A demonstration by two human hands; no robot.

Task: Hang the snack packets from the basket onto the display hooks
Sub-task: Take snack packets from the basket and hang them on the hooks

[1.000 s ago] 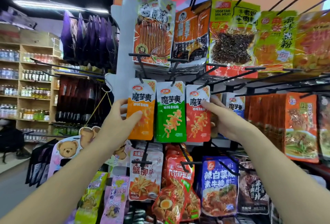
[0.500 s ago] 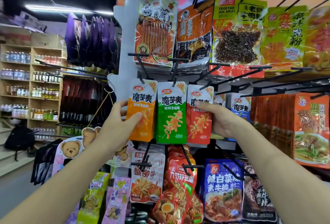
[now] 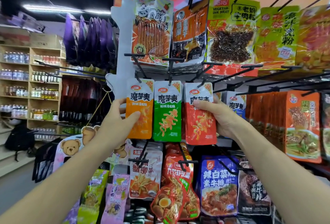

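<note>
1. Left grip [image 3: 117, 116] pinches the orange-and-white foil snack packet [image 3: 141, 118]: thumb on front, fingers behind.
2. Pkt's top sits at a black wire hook [image 3: 134, 55].
3. Right grip [image 3: 221, 116] clasps the red-and-white foil snack packet [image 3: 200, 127], thumb across its front.
4. Green-and-white foil packet [image 3: 167, 113] hangs btwn, just beside both.

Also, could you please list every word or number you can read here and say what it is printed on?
"VEGETAR-IAN MEAT": yellow-green packet, top row.
"魔芋爽", "20%": orange packet and green packet; on the red packet the right hand half covers the name.
"素牛排": blue packet, bottom row.
"100%": white packet, bottom row.
Fine print on all packets: too small to read.
</note>
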